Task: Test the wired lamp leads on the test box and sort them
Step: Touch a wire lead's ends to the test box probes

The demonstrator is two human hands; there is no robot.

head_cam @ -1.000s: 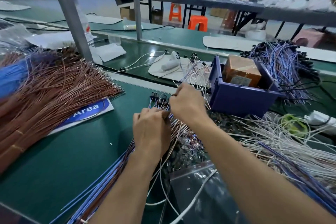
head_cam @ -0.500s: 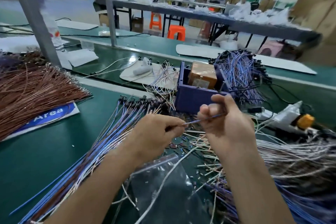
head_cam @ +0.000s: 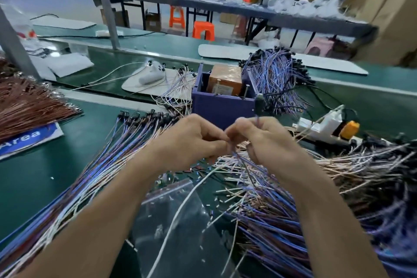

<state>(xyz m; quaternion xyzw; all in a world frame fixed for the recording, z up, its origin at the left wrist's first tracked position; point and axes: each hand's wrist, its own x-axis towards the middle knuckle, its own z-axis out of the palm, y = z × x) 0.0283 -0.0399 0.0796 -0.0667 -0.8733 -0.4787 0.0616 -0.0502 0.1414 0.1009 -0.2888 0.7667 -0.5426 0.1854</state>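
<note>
Two hands have closed together mid-frame: left hand (head_cam: 191, 140) and right hand (head_cam: 265, 142) grips pinch one lamp lead (head_cam: 258, 102), now raised upright beside the purple test box (head_cam: 222, 109); testing likely next.

Purple test box (head_cam: 222, 106), green bench (head_cam: 33, 178)

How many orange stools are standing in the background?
2. The nearer stool stands beyond the green bench; the farther stool is up and left of it. Others may be hidden.
</note>
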